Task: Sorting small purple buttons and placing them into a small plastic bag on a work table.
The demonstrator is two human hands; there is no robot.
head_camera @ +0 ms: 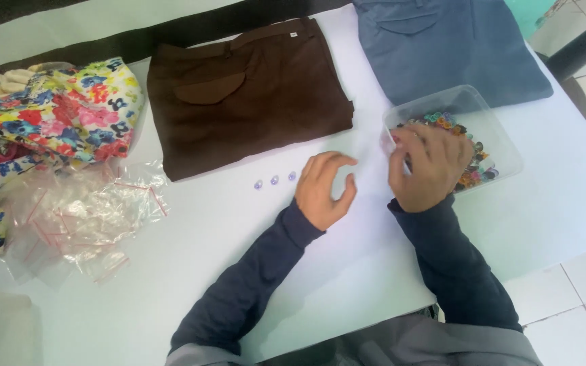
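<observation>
Sorting small buttons, we have three pale lilac round buttons (pixel 274 181) laid in a row on the white counter (pixel 347 271), left of the clear plastic tub (pixel 503 146) of many mixed-colour buttons (pixel 473 177). Our right hand (pixel 428 166) digs there, fingers curled, grip hidden; our left hand (pixel 323 190) rests half-open, empty.

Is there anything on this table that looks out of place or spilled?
Only a little. Three small pale buttons lie loose on the white table, outside the clear tub of colourful buttons. The small plastic bags form an untidy heap on the left.
</observation>
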